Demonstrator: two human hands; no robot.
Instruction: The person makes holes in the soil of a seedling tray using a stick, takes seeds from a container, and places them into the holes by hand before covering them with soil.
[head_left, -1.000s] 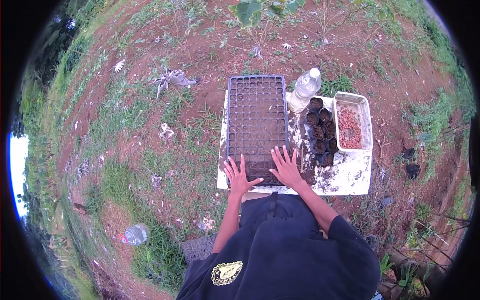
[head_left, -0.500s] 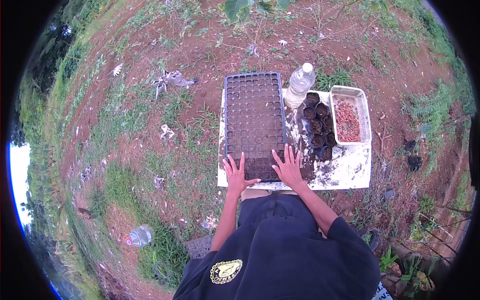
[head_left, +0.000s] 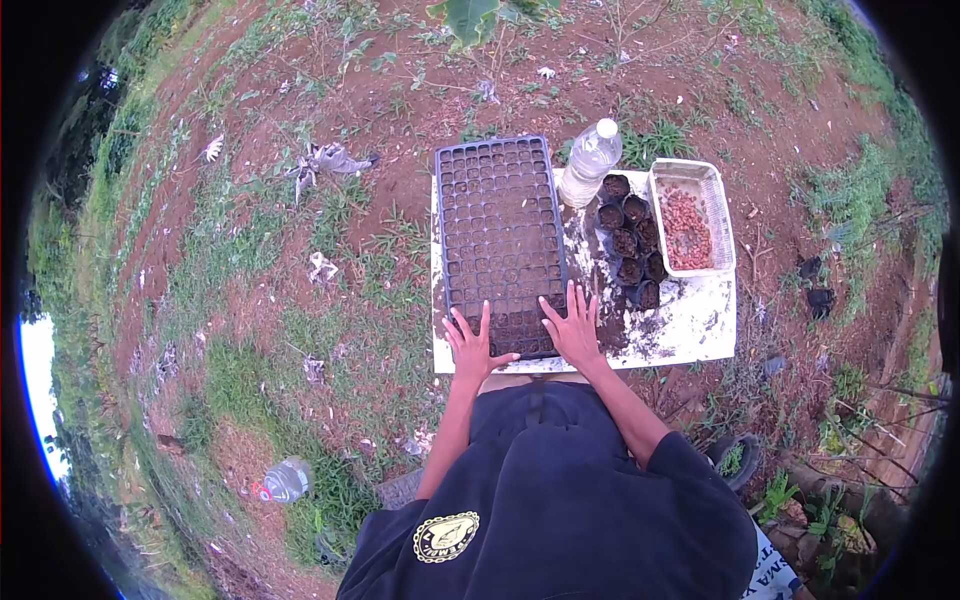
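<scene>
Containers first: a black seedling tray (head_left: 490,145) is filled with brown soil, with some of it smeared over the dividers around the middle, so a few cell outlines are half buried. To its right, small black pots (head_left: 632,295) are bunched together, and dark soil can be seen in them. Next to those, a white basket (head_left: 722,215) is loaded with reddish bits (head_left: 685,230), mostly scattered across the bottom. A clear bottle (head_left: 591,165) with a white cap is stood upright by the tray's far right side; what's in it can't really be made out.

The tray is set on the left part of a soil-smudged white board (head_left: 700,335), and its far end looks to be stuck out past the board's edge. Its long axis is pointed pretty much straight away from the person, tipped a touch left at the far end, with a short end turned toward the body.

The left hand (head_left: 472,350) is laid at the near left corner, the right hand (head_left: 576,335) at the near right. Both are opened wide, fingers spread, thumbs pointed inward, and nothing is gripped.
</scene>
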